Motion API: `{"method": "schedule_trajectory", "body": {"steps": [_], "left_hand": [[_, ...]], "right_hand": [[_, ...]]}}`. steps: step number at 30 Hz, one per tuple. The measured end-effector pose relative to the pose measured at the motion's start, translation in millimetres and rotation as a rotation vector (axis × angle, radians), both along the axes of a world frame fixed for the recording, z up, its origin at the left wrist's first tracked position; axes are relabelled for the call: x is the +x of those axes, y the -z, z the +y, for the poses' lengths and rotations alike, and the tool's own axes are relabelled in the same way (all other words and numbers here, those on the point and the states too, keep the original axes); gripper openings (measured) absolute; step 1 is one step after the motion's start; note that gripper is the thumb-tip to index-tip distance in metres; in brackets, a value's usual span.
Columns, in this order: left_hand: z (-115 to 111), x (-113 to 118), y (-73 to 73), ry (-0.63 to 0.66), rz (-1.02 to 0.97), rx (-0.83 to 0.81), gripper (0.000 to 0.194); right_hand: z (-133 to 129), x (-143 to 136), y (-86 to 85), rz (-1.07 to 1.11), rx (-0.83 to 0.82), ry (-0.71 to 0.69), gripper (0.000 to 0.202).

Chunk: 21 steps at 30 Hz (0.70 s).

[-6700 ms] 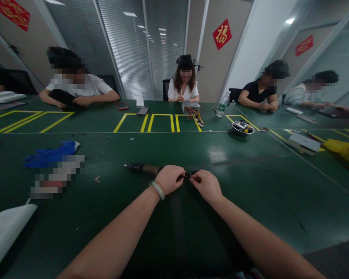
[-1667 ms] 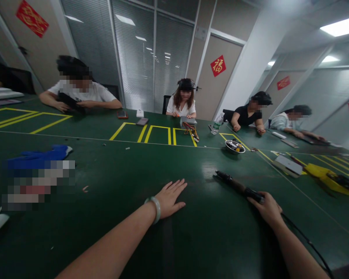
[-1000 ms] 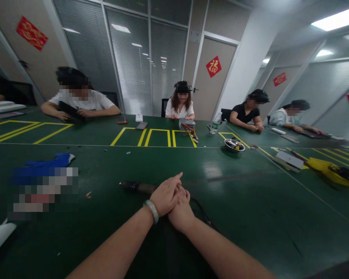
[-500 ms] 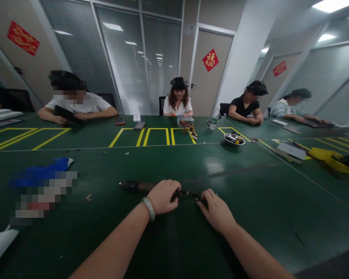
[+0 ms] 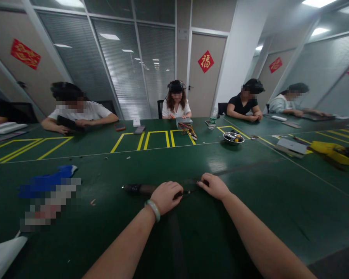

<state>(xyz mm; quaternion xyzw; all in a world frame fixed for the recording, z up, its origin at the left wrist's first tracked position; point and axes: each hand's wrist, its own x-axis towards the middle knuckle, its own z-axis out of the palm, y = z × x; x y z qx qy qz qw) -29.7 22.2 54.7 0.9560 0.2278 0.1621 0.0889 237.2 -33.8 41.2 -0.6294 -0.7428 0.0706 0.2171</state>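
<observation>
A dark stick-like thing [image 5: 142,189] lies across the green table, thick and black-brown with a small metal tip at its left end. My left hand [image 5: 167,195], with a pale bangle at the wrist, is closed round its right part. Beyond that hand a thin dark piece with a shiny spot [image 5: 189,192] sticks out to the right. My right hand [image 5: 214,186] is closed in a pinch, with a small dark end showing at its fingertips. Whether this end joins the thin piece is too dark to tell. The exact kind of the stick-like thing is unclear.
A blue packet [image 5: 50,180] and a white sheet [image 5: 6,257] lie to the left on the table [image 5: 250,240]. Further off are a metal bowl [image 5: 233,142], a water bottle [image 5: 213,118], a grey box with wires [image 5: 184,123] and a yellow bag [image 5: 327,149]. Several people sit opposite.
My right hand has moved away from my body, and the gap to my left hand has widened slightly. My left hand keeps its hold. The camera view has shifted a little.
</observation>
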Motion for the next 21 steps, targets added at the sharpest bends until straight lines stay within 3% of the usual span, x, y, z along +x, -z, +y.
{"method": "schedule_trajectory", "body": {"steps": [6,12,17,21], "left_hand": [[2.9,0.3,-1.3,0.008,0.005,-0.028,0.012],[3.9,0.8,-1.7,0.016,0.003,-0.034,0.011],[4.9,1.7,-0.2,0.015,0.0,-0.03,0.011],[5.4,2.7,1.0,0.019,-0.002,-0.036,0.011]], "right_hand": [[-22.4,-6.1,-4.0,0.046,-0.012,0.003,0.01],[-38.5,-18.7,-11.3,0.025,-0.012,0.008,0.009],[-40.6,-43.8,-9.4,0.024,0.095,0.135,0.007],[-36.9,-67.6,-2.3,0.05,0.106,0.156,0.008]]}}
